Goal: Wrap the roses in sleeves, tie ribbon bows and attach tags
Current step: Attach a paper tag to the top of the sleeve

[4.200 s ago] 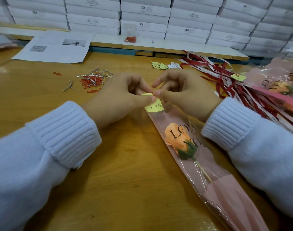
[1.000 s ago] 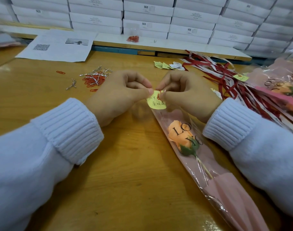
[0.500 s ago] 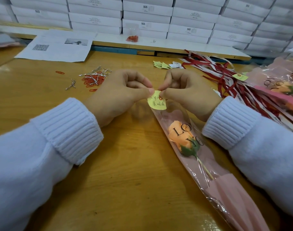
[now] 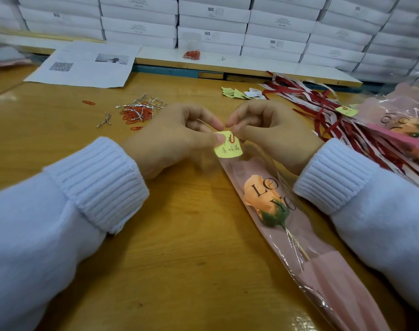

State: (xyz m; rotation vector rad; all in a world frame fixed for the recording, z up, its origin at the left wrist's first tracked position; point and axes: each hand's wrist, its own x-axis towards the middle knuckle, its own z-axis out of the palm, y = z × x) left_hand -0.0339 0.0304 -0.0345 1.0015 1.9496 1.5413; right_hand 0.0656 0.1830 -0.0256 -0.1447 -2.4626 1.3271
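New since earlier: one red paper clip [image 4: 232,139] on one yellow paper tag [image 4: 228,150], pinched by left hand [image 4: 170,139] and right hand [image 4: 272,132] at the 11 o'clock end of one pink plastic rose sleeve [image 4: 323,278].

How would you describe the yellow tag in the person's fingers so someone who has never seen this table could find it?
Start at the wooden table and find the sleeved rose lying near its middle. At the sleeve's far end, the left hand and right hand pinch a yellow tag. Unlike the loose tags farther back, it is held and carries a red paper clip.
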